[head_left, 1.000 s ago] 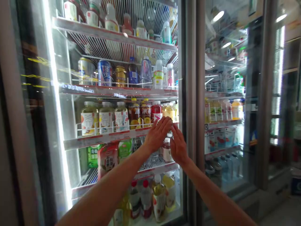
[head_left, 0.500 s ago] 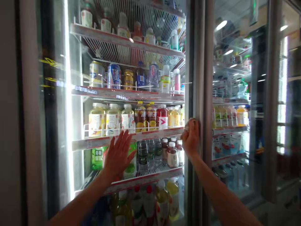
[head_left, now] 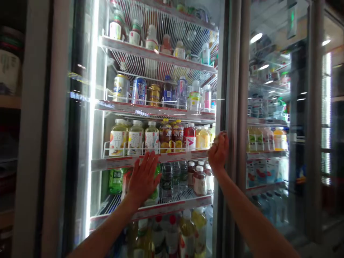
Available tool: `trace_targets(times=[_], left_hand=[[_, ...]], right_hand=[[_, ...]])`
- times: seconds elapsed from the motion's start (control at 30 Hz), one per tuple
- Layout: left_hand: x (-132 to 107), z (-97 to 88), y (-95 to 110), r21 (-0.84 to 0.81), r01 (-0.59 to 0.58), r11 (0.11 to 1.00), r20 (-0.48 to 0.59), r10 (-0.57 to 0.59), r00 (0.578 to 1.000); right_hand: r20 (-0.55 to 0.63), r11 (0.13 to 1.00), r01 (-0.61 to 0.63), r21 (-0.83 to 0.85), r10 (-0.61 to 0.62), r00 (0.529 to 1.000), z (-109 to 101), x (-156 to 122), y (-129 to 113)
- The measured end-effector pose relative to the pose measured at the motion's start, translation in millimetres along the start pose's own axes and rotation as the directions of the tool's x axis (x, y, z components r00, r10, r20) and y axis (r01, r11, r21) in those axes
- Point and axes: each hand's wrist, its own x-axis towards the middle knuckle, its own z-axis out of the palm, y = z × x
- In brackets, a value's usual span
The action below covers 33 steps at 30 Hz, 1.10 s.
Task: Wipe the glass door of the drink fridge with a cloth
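Note:
My left hand (head_left: 145, 177) is held flat with its fingers stretched up, at the glass door of a lit drinks fridge, in front of the third and fourth shelves. Whether the palm touches the glass I cannot tell. Behind it, partly hidden, stand green bottles (head_left: 116, 182). My right hand (head_left: 219, 152) is closed, raised at the inner edge of the metal door frame (head_left: 233, 89). Something small and pale may be in its fingers, too blurred to name. Bottles with white labels (head_left: 152, 138) and a red bottle (head_left: 190, 138) line the shelf (head_left: 166, 157) between the hands.
Cans (head_left: 139, 91) and bottles fill the upper shelves. Larger bottles (head_left: 186, 233) stand at the bottom. To the right is a second glass-fronted fridge with juice bottles (head_left: 279, 139). A dark shelf with a labelled jar (head_left: 9, 68) shows at the far left.
The view has shifted left, so the fridge sits further right and the jar at the left has come into sight. My left hand remains flat; my right hand stays closed at the frame.

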Motion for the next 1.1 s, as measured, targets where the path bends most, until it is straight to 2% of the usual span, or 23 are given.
trace_targets(times=[0.03, 0.07, 0.13, 0.2, 0.23, 0.27, 0.3, 0.33, 0.4, 0.47, 0.5, 0.57, 0.6, 0.67, 0.7, 0.73, 0.77, 0.83, 0.9, 0.93, 1.0, 1.03, 1.1], left_hand=[[-0.2, 0.4, 0.2, 0.009, -0.001, 1.000, -0.001, 0.001, 1.000], [-0.5, 0.7, 0.3, 0.017, -0.006, 1.000, -0.002, 0.006, 1.000], [-0.9, 0.9, -0.2, 0.033, -0.011, 0.999, -0.001, 0.011, 1.000], [-1.3, 0.3, -1.6, 0.043, -0.015, 0.999, 0.004, 0.015, 1.000], [-1.3, -0.1, -2.5, 0.047, -0.018, 0.999, 0.007, 0.018, 1.000], [-1.3, -0.7, -3.4, 0.049, -0.023, 0.999, 0.010, 0.023, 1.000], [-1.3, -1.2, -4.1, 0.051, -0.029, 0.998, 0.012, 0.029, 1.000], [-1.4, -1.6, -4.4, 0.053, -0.037, 0.998, 0.012, 0.036, 0.999], [-1.9, -1.7, -3.8, 0.058, -0.047, 0.997, 0.001, 0.047, 0.999], [-3.1, -1.1, -1.9, 0.060, -0.050, 0.997, -0.011, 0.051, 0.999], [-3.6, -1.0, -1.2, 0.058, -0.049, 0.997, -0.013, 0.050, 0.999], [-2.8, -2.3, -3.3, 0.042, -0.058, 0.997, -0.008, 0.058, 0.998], [-0.8, -4.4, -7.4, 0.033, -0.061, 0.998, -0.007, 0.061, 0.998], [7.6, -12.2, -24.1, 0.036, -0.034, 0.999, -0.024, 0.034, 0.999], [13.8, -17.8, -36.7, 0.051, 0.006, 0.999, -0.042, -0.004, 0.999], [20.9, -24.3, -51.2, 0.073, 0.065, 0.995, -0.069, -0.060, 0.996], [28.2, -31.3, -66.8, 0.096, 0.135, 0.986, -0.096, -0.126, 0.987], [41.3, -44.6, -95.9, 0.126, 0.248, 0.961, -0.121, -0.233, 0.965], [49.4, -53.7, -115.7, 0.134, 0.298, 0.945, -0.115, -0.284, 0.952], [51.2, -56.0, -121.1, 0.133, 0.304, 0.944, -0.111, -0.290, 0.951], [51.4, -56.9, -124.6, 0.130, 0.304, 0.944, -0.115, -0.290, 0.950], [50.5, -56.4, -124.0, 0.130, 0.303, 0.944, -0.119, -0.289, 0.950], [48.5, -55.4, -121.7, 0.131, 0.297, 0.946, -0.118, -0.282, 0.952]], right_hand=[[-0.036, 0.999, -0.039, 0.000, 0.039, 0.999, 6.8, 5.1, -5.0], [-0.035, 1.000, -0.025, 0.014, 0.026, 0.999, 12.9, 7.2, -16.5], [0.077, 0.988, 0.138, 0.076, -0.144, 0.987, 19.8, 2.6, -49.4], [0.228, 0.924, 0.346, 0.161, -0.376, 0.898, 18.1, -7.1, -75.0], [0.279, 0.893, 0.410, 0.184, -0.447, 0.850, 14.8, -10.2, -79.1], [0.299, 0.882, 0.437, 0.179, -0.472, 0.829, 11.3, -10.5, -76.3], [0.293, 0.896, 0.421, 0.140, -0.443, 0.847, 8.4, -7.4, -67.5], [0.264, 0.931, 0.357, 0.076, -0.364, 0.893, 7.1, -0.9, -55.0], [0.146, 0.989, 0.138, -0.055, -0.129, 0.981, 10.3, 19.1, -30.0], [0.023, 0.994, -0.033, -0.103, 0.036, 0.999, 19.3, 39.0, -21.2], [-0.006, 0.995, -0.045, -0.091, 0.045, 0.999, 24.0, 45.5, -25.2], [0.051, 0.994, 0.103, -0.022, -0.102, 0.993, 30.1, 49.1, -43.6], [0.129, 0.972, 0.232, 0.031, -0.234, 0.964, 30.8, 47.2, -53.4], [0.278, 0.889, 0.439, 0.133, -0.458, 0.844, 27.7, 42.7, -62.6], [0.315, 0.867, 0.475, 0.151, -0.498, 0.808, 25.2, 42.8, -60.0], [0.314, 0.874, 0.466, 0.134, -0.484, 0.817, 23.2, 45.5, -53.1], [0.275, 0.909, 0.407, 0.084, -0.414, 0.868, 22.6, 50.8, -43.8], [0.119, 0.983, 0.182, -0.028, -0.178, 0.977, 27.5, 65.2, -28.4], [0.000, 0.998, 0.028, -0.052, -0.028, 1.000, 38.2, 75.7, -31.9], [-0.013, 0.999, 0.024, -0.034, -0.025, 1.000, 43.6, 76.4, -42.9], [0.056, 0.986, 0.164, 0.040, -0.166, 0.985, 50.8, 67.7, -76.8], [0.116, 0.957, 0.275, 0.089, -0.284, 0.952, 51.6, 59.9, -94.4], [0.247, 0.858, 0.478, 0.189, -0.513, 0.822, 48.1, 44.9, -118.1]])
